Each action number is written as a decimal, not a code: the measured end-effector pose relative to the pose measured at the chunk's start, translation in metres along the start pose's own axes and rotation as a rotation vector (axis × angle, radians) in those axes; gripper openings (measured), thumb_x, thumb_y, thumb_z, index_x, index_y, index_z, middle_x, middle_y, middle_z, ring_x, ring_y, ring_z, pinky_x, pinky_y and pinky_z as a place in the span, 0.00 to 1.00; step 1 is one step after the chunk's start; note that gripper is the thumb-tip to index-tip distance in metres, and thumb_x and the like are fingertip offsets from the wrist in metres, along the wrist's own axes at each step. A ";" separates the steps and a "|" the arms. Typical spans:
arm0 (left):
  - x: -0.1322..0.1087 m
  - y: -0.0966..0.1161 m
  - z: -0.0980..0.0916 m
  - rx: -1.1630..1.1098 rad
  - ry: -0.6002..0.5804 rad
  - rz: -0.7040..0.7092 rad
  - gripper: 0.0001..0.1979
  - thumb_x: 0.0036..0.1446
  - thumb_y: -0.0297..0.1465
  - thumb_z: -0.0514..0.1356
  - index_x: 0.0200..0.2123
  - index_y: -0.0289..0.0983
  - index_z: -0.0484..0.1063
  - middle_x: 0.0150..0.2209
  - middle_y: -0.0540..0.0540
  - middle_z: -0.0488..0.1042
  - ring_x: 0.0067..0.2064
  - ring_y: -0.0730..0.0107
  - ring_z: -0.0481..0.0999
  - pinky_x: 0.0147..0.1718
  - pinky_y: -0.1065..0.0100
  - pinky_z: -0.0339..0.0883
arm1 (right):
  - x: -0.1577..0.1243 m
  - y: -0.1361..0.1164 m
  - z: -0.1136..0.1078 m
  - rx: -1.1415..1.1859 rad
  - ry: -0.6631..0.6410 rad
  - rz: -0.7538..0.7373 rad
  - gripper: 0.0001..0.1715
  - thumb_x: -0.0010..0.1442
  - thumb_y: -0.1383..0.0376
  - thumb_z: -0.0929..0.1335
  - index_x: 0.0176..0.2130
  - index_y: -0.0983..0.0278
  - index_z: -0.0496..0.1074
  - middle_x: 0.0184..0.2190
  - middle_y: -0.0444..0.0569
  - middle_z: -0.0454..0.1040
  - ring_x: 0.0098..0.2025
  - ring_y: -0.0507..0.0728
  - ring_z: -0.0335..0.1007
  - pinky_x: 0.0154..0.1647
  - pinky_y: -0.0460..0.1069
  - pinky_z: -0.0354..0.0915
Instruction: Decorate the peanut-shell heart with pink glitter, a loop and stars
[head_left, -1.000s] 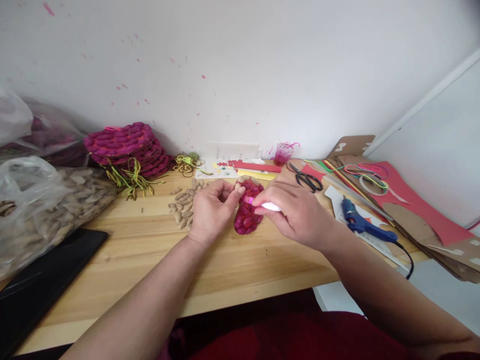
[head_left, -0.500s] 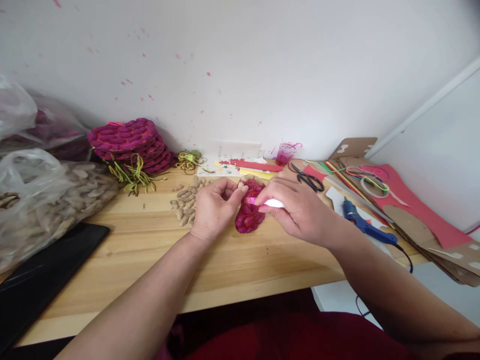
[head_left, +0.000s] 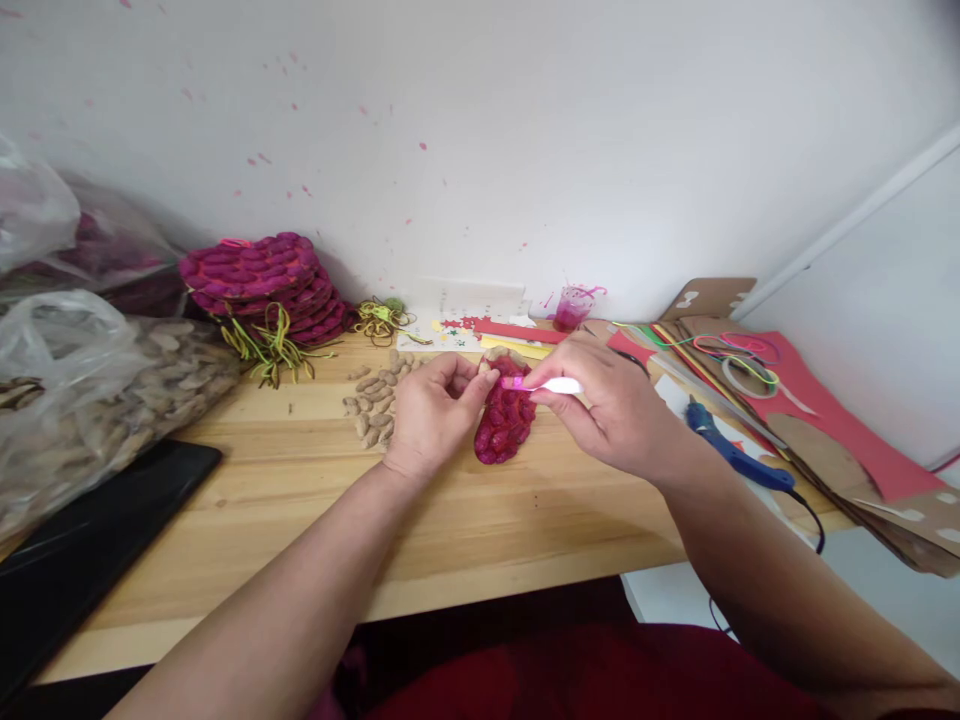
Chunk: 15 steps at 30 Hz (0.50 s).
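An elongated piece covered with peanut shells (head_left: 504,430) lies on the table before me. Most of its shells are wet magenta, while those along the far edge are bare tan. My left hand (head_left: 435,412) pinches that piece at its upper left edge, thumb against the fingers. In my right hand (head_left: 611,410) is a small white-handled brush (head_left: 562,385), gripped between thumb and fingers. Its pink-stained tip touches or hovers just over the upper shells; which, I cannot tell. Loose unpainted peanuts (head_left: 373,400) are scattered left of my left hand.
Magenta peanut-covered pieces (head_left: 259,270) are stacked at back left, beside a plastic bag of peanuts (head_left: 157,390) and a black flat object (head_left: 112,550). A cup of pink paint (head_left: 573,308) stands by the wall. A blue glue gun (head_left: 739,460) and cardboard (head_left: 825,455) lie right.
The brush has moved up the piece, toward its far edge, and more of its white handle shows. My right hand now covers most of the black scissors. The left hand keeps its pinch.
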<state>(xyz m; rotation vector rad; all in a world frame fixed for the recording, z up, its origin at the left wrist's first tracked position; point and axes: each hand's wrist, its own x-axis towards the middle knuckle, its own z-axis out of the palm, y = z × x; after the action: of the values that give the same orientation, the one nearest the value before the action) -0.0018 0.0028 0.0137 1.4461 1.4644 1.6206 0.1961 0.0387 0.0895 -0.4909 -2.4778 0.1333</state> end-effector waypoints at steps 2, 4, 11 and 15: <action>0.000 -0.001 0.000 0.008 0.002 0.000 0.13 0.57 0.40 0.67 0.26 0.38 0.74 0.21 0.51 0.72 0.23 0.73 0.66 0.23 0.71 0.60 | -0.002 -0.004 0.003 0.022 -0.012 -0.026 0.04 0.69 0.69 0.67 0.42 0.59 0.71 0.37 0.48 0.79 0.39 0.59 0.73 0.40 0.54 0.66; 0.000 -0.001 0.000 0.011 -0.003 -0.002 0.13 0.57 0.39 0.67 0.26 0.38 0.74 0.21 0.51 0.72 0.23 0.73 0.66 0.23 0.71 0.59 | -0.004 -0.009 0.005 0.044 -0.027 -0.044 0.05 0.69 0.69 0.66 0.43 0.59 0.70 0.37 0.48 0.79 0.39 0.59 0.73 0.41 0.54 0.66; 0.001 0.003 0.000 0.016 0.027 -0.010 0.12 0.55 0.38 0.67 0.25 0.38 0.73 0.20 0.52 0.72 0.22 0.74 0.67 0.22 0.71 0.59 | -0.016 -0.015 0.003 0.060 0.057 0.006 0.02 0.69 0.67 0.69 0.43 0.60 0.71 0.34 0.47 0.78 0.37 0.57 0.73 0.39 0.52 0.68; 0.001 0.005 0.000 0.030 0.032 -0.024 0.13 0.55 0.38 0.67 0.24 0.38 0.73 0.20 0.52 0.72 0.21 0.74 0.67 0.22 0.71 0.59 | -0.024 -0.016 0.015 0.064 0.158 0.062 0.03 0.68 0.67 0.70 0.43 0.59 0.71 0.35 0.46 0.79 0.35 0.56 0.75 0.36 0.51 0.69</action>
<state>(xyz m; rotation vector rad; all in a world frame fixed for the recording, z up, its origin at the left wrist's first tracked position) -0.0005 0.0023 0.0190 1.4187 1.5245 1.6211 0.2002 0.0154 0.0679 -0.5311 -2.2977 0.1903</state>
